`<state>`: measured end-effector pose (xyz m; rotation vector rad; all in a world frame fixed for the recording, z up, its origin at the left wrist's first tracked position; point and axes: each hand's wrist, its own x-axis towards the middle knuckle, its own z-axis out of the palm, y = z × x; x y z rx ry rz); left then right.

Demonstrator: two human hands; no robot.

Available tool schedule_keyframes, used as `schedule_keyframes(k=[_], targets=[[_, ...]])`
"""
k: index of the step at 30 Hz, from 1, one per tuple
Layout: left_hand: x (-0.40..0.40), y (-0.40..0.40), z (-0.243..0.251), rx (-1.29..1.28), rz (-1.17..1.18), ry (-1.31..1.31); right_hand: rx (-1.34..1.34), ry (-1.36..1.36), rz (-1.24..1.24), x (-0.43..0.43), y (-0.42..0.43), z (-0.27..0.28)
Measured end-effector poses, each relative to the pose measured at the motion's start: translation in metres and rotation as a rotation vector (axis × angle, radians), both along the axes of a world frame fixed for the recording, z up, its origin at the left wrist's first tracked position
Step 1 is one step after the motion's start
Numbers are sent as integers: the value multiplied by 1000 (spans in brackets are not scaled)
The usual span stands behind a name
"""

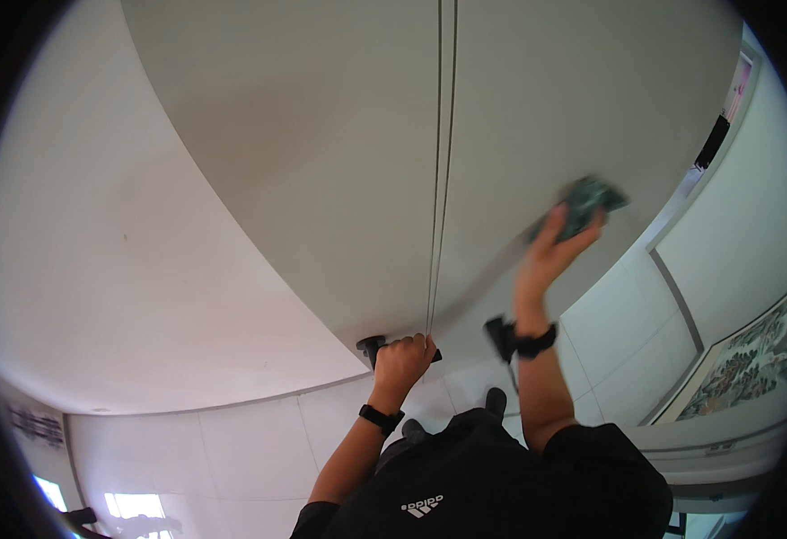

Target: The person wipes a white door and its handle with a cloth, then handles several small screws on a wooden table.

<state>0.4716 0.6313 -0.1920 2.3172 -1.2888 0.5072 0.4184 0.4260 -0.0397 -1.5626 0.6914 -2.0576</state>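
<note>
A pale grey door with two thin vertical grooves stands before me. My left hand is closed around a black door handle near the door's outer edge. To the right, my right hand holds a crumpled dark green cloth against or close to the door's face; motion blurs both hand and cloth. Each wrist wears a black band, and a small dark device hangs beside the right one.
A white wall fills the left. Pale tiles cover the floor below. On the right, a framed landscape picture is by a wall, and a dark item shows through a doorway beyond the door.
</note>
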Motion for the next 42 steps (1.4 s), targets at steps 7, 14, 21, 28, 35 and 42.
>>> schedule_keyframes(k=[7,14,21,28,35,42], targets=[[1,0,4,6,-6,-49,-981,757,144,-3,41,-69],[2,-1,3,-24,11,19,35,114,-75,-32,-70,-22],[3,-1,-6,42,7,46,217,78,4,-11,-2,-98],[1,1,1,65,11,17,-811,533,-105,-32,-41,-12],[0,-2,1,53,4,88,82,66,-108,-21,-44,-37],[1,1,2,45,-9,75,-810,509,2,5,30,-38]])
